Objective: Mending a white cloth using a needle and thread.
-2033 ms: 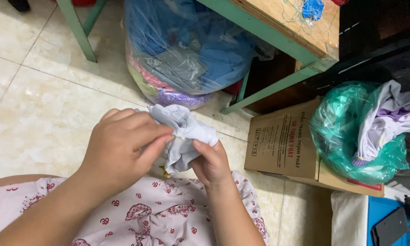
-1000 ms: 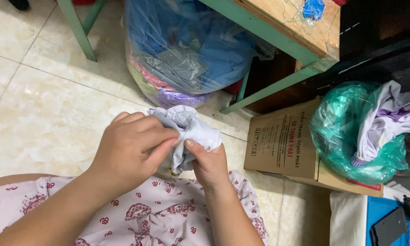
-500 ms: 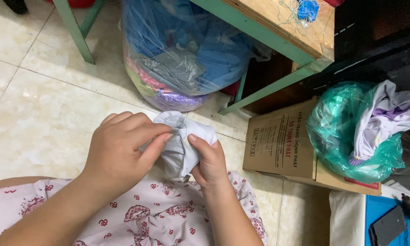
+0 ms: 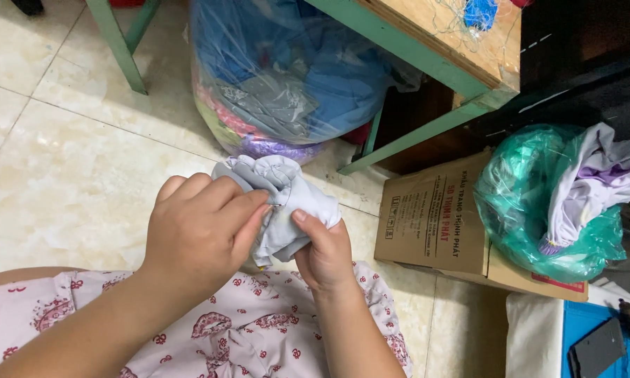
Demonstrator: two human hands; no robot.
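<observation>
A small bunched piece of pale lilac-white cloth (image 4: 287, 203) is held up over my lap between both hands. My left hand (image 4: 203, 234) pinches its left side with thumb and forefinger near a gathered seam. My right hand (image 4: 325, 255) grips the lower right part, thumb pressed on the cloth. A tiny yellow bit shows at the cloth's lower edge. Below lies my lap in pink patterned fabric (image 4: 238, 329).
A clear plastic bag of blue and mixed garments (image 4: 287, 77) stands under a green-framed wooden table (image 4: 455, 49). A cardboard box (image 4: 434, 224) lies to the right, carrying a green bag with lilac clothing (image 4: 553, 203). A blue box with a dark object (image 4: 598, 343) sits bottom right. Tiled floor (image 4: 63, 154).
The cloth has been turned and rebunched between my fingers, its ruffled edge now pushed up to the left. Both hands stay in nearly the same place.
</observation>
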